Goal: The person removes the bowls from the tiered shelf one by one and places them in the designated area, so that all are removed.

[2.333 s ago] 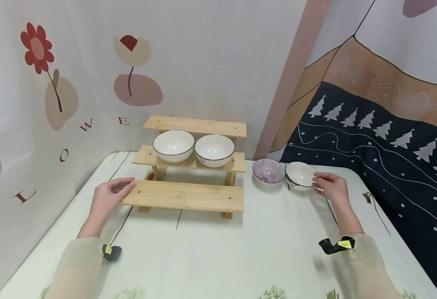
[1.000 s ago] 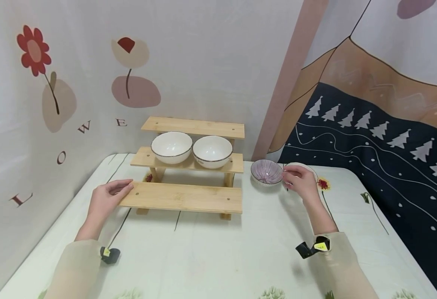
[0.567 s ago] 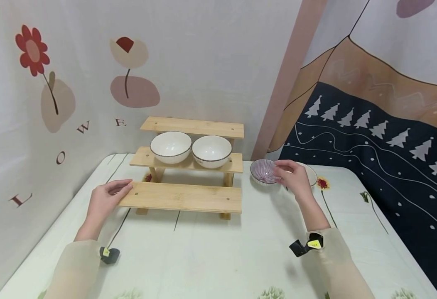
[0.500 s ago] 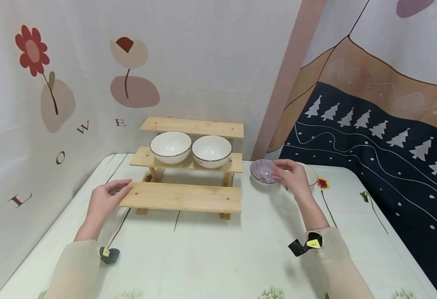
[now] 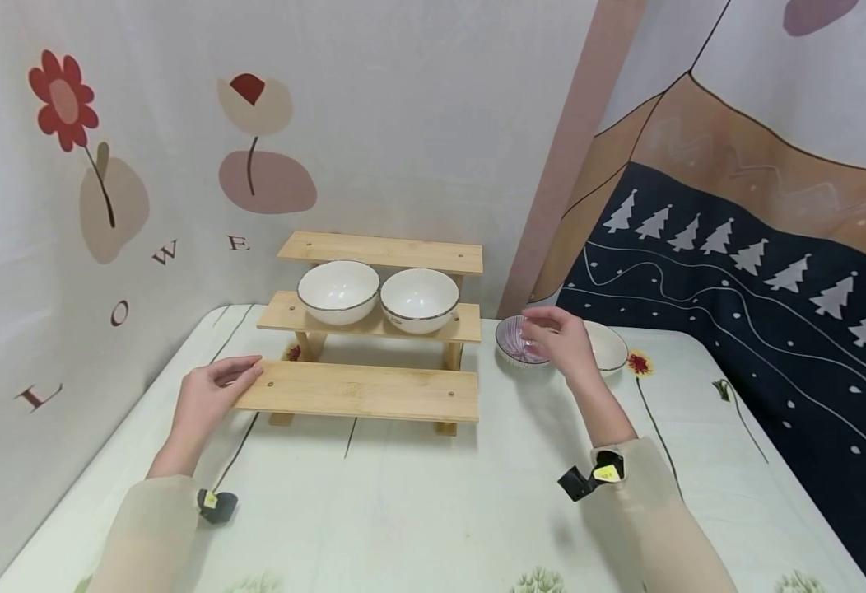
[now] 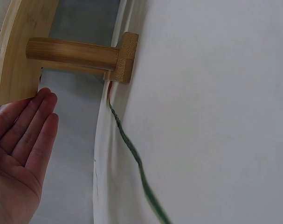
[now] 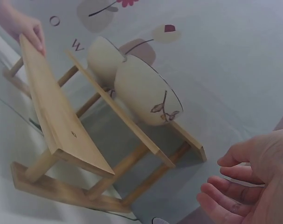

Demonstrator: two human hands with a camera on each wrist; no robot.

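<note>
1. Indoors, we look into a corner hung with pale printed cloth (image 5: 418, 123), flowers and letters toward its left; a dark panel (image 5: 737, 329) of trees and winding lines fills the right.
2. Below, we see a table (image 5: 403, 502) under a white, flower-printed cover, flat and, we judge, smooth enough to let crockery slide a little when nudged.
3. Toward the back of it stands a three-tiered wooden rack (image 5: 359, 391), which we take to be stiff, fairly light and apt to shift if bumped. At its lowest shelf, the person's left hand (image 5: 209, 397) appears to pinch the left corner between thumb and fingers, a sound place to steady it, well away from the bowls.
4. Side by side on the middle shelf, upright, sit the left white bowl (image 5: 338, 290) and the right white bowl (image 5: 420, 298). We expect glazed ceramic: hard, slick, breakable, with some weight. We favor a hold at the rim, thumb inside and fingers under the outer wall.
5. Right of the rack, on the cover, a third white bowl (image 5: 607, 350) sits partly hidden behind the right hand (image 5: 562, 346); we expect equal fragility.
6. Just beside it rests a purple-striped bowl (image 5: 510, 339), likely the easiest to lift by its rim. The right fingers, loosely bent and gripping nothing, hang before it; whether they touch, we cannot tell.
</note>
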